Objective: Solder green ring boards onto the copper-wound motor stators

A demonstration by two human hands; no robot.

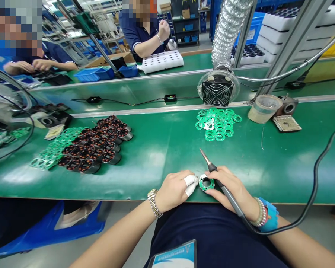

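Note:
My right hand [233, 186] is closed around a soldering iron [229, 195], its metal tip pointing up and away to the left over the table. The thumb and a fingertip of that hand also touch the right side of a round motor part with a ring-shaped green circuit board [206, 182] on top, near the table's front edge. Just left of this part is my left hand [177, 189], curled, with white covers on two fingertips. Those fingers are pressed together by the part's edge; what they hold, if anything, is hidden.
Loose green ring boards [218, 124] lie ahead, below a fan [217, 92]. Copper-wound motor parts [96, 147] stand left, beside more boards [51, 149]. A tub [264, 108] and soldering sponge [287, 123] sit right. The iron's black cable [314, 186] loops at right. Two co-workers sit opposite.

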